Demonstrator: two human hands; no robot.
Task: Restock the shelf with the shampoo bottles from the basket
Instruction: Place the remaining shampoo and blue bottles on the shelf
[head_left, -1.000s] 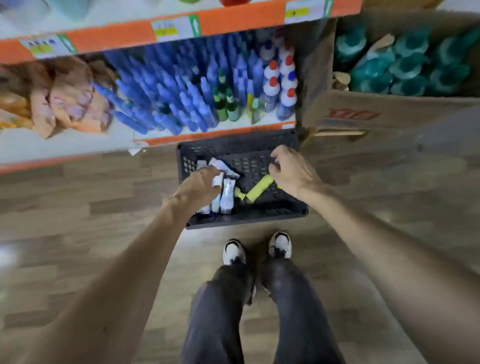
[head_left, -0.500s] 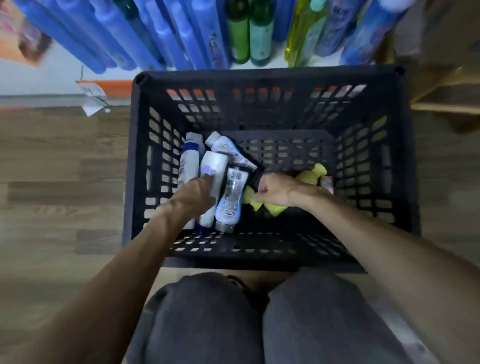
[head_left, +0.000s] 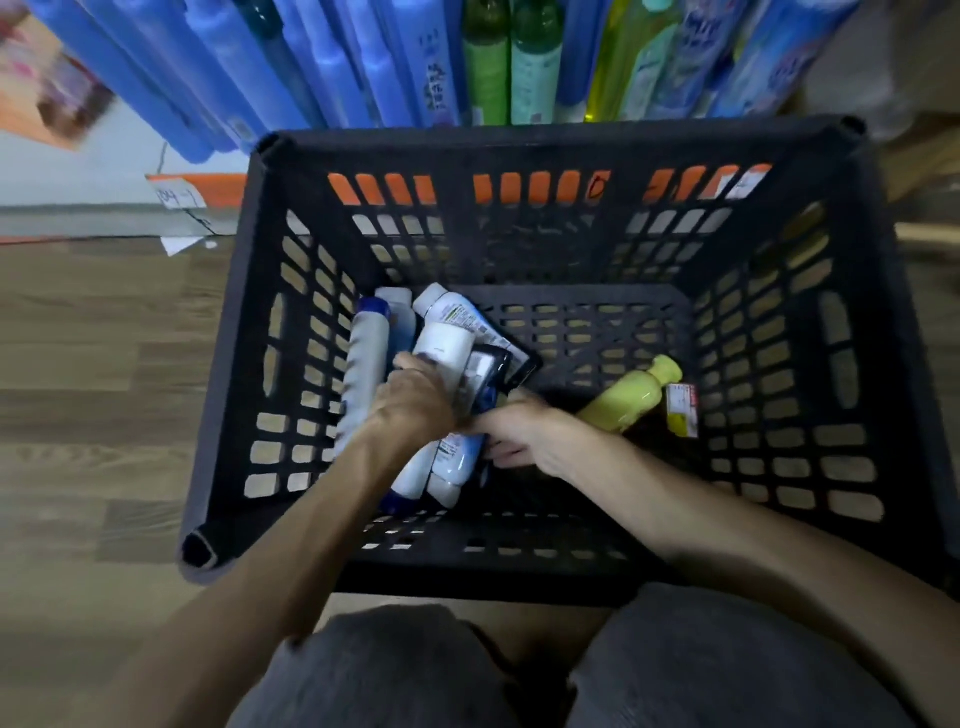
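A black plastic basket (head_left: 519, 136) stands on the floor in front of my knees. Several white and blue shampoo bottles lie piled in its left half. My left hand (head_left: 415, 402) is curled over a white bottle (head_left: 444, 345) in that pile. My right hand (head_left: 524, 436) meets it from the right, thumb and fingers around a white and blue bottle (head_left: 457, 454) lower in the pile. A long pale bottle with a blue cap (head_left: 363, 374) lies against the left wall. A yellow bottle (head_left: 631, 397) lies apart at the right, untouched.
The low shelf just behind the basket is packed with blue bottles (head_left: 332, 62) and two green bottles (head_left: 511, 67); its orange edge strip (head_left: 208, 189) shows at the left. A small labelled item (head_left: 681, 410) lies beside the yellow bottle. Wood floor (head_left: 93, 389) lies to the left.
The view has closed in on the basket. My right hand has left the yellow bottle and moved left to the white and blue pile, meeting my left hand there.
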